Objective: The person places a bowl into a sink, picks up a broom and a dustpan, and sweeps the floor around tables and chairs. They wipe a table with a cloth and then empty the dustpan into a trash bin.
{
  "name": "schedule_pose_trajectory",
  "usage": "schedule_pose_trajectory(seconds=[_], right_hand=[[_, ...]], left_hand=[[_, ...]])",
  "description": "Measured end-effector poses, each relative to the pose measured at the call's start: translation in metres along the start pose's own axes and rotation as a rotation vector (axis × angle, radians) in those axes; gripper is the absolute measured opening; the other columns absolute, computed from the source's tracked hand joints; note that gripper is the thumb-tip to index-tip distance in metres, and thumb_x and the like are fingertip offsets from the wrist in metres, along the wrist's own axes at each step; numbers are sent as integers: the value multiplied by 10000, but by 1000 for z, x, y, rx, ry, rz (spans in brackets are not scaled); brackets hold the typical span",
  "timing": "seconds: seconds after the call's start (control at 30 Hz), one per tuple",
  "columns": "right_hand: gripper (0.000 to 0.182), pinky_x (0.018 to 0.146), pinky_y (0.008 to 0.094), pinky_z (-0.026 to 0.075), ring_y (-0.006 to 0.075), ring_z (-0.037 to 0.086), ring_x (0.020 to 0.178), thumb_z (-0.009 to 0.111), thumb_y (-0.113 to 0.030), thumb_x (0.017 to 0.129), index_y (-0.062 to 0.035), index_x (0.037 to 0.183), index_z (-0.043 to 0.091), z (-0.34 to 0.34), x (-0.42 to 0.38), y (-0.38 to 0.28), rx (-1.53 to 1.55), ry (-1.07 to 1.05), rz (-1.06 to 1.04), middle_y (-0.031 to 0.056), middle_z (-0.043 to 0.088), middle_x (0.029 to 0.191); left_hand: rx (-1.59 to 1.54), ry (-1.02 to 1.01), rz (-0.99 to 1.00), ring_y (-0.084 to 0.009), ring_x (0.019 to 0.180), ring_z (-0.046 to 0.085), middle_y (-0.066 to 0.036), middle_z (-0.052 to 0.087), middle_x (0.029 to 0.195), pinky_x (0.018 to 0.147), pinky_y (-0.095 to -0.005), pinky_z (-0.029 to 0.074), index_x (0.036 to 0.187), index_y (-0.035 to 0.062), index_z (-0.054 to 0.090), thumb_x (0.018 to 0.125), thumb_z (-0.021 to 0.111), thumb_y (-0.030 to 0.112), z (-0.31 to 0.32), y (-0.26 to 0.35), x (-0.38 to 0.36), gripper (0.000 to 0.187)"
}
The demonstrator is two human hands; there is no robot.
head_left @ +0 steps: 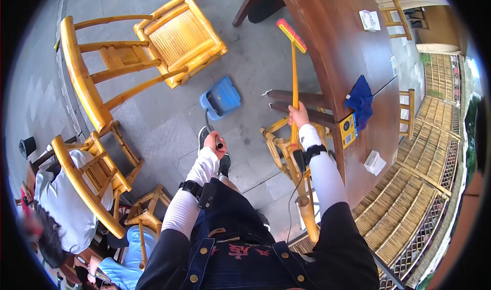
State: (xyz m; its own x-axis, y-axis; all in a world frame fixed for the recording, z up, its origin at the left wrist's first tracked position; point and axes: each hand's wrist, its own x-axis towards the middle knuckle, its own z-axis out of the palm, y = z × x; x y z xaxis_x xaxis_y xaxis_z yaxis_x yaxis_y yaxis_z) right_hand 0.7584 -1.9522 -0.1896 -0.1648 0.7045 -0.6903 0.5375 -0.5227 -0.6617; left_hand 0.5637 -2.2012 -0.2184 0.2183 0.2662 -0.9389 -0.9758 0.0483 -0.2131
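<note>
My left hand [215, 142] is wrapped round the dark handle of a blue dustpan [223, 98], whose pan is low over the grey floor ahead of my shoes. In my right hand [298, 115] is the yellow handle of a broom [294, 70]. Its head, with red bristles [291, 35], points away from me beside the curved side of the brown table. Both hands are closed, and the broom and dustpan are apart from each other.
Bamboo chairs [179, 34] stand at the left, another [97, 175] nearer me. The brown wooden table [332, 34] on the right bears a blue cloth [361, 101], a yellow sign [348, 130] and tissue packs [375, 162]. Two people sit at lower left. A bamboo stool [279, 136] is below my right hand.
</note>
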Motion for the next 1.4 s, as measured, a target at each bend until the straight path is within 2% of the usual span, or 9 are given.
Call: schedule_pose_trajectory(seconds=[0.1, 0.2, 0.37, 0.63, 0.77, 0.87, 1.13, 1.17, 1.4], right_hand=[[230, 354, 257, 355, 110, 389, 408, 479, -166, 834, -155, 1016, 338, 16, 81, -24, 37, 8, 256, 34, 388, 576], [321, 366, 306, 426, 160, 468, 449, 433, -111, 805, -134, 1089, 284, 30, 111, -18, -380, 13, 351, 95, 453, 672], [547, 390, 375, 456, 272, 569, 484, 439, -78, 770, -118, 1231, 147, 33, 3, 53, -762, -101, 409, 183, 542, 674], [580, 322, 296, 389, 165, 442, 344, 467, -71, 730, -82, 1261, 231, -28, -198, 8, -461, -314, 437, 101, 471, 593], [560, 316, 268, 340, 137, 434, 347, 480, -84, 740, -94, 1258, 270, -15, -216, -7, -228, -200, 468, 53, 446, 532], [572, 318, 252, 325, 123, 398, 331, 499, -111, 770, -114, 1278, 236, 0, -179, 4, -262, -19, 306, 24, 416, 494], [172, 356, 300, 361, 132, 380, 393, 495, -143, 794, -104, 895, 361, 10, 40, -32, 300, 161, 521, 28, 367, 519], [125, 388, 300, 381, 147, 397, 412, 482, -116, 768, -69, 820, 379, 4, 72, -17, 365, 84, 670, 44, 382, 528], [47, 406, 344, 383, 209, 417, 407, 428, -52, 684, -9, 695, 413, 69, 0, -20, 20, -111, 565, 84, 393, 493]], left_hand=[[-34, 69, 16, -97, 396, 346, 1, 407, 504, 342, -220, 226, 645, 137, 364, 733, 476, 171, 28, 6, 16, 146], [-41, 93, 9, -102, 423, 361, -6, 396, 511, 345, -221, 234, 656, 122, 371, 754, 471, 182, 55, 27, 37, 152], [3, -9, -19, -127, 431, 360, -31, 371, 515, 343, -226, 233, 679, 67, 365, 769, 454, 173, 90, 43, 63, 165], [41, 103, -74, -136, 419, 352, -55, 380, 541, 333, -215, 240, 720, 59, 395, 755, 449, 179, 107, 42, 85, 136], [67, 77, -88, -130, 406, 330, -58, 390, 539, 328, -220, 228, 726, 50, 397, 770, 441, 187, 100, 32, 82, 151], [92, 96, -61, -131, 422, 318, -55, 365, 531, 336, -215, 229, 694, 24, 417, 767, 453, 186, 97, 28, 76, 182], [71, 97, -44, -135, 427, 313, -63, 381, 537, 343, -224, 229, 669, 8, 434, 773, 449, 181, 97, 35, 64, 203], [68, 82, -60, -136, 431, 321, -65, 391, 543, 344, -227, 231, 674, 9, 436, 774, 448, 180, 96, 35, 65, 198], [36, 37, -55, -138, 437, 336, -62, 422, 564, 348, -231, 237, 709, 18, 429, 771, 449, 182, 98, 32, 70, 176]])
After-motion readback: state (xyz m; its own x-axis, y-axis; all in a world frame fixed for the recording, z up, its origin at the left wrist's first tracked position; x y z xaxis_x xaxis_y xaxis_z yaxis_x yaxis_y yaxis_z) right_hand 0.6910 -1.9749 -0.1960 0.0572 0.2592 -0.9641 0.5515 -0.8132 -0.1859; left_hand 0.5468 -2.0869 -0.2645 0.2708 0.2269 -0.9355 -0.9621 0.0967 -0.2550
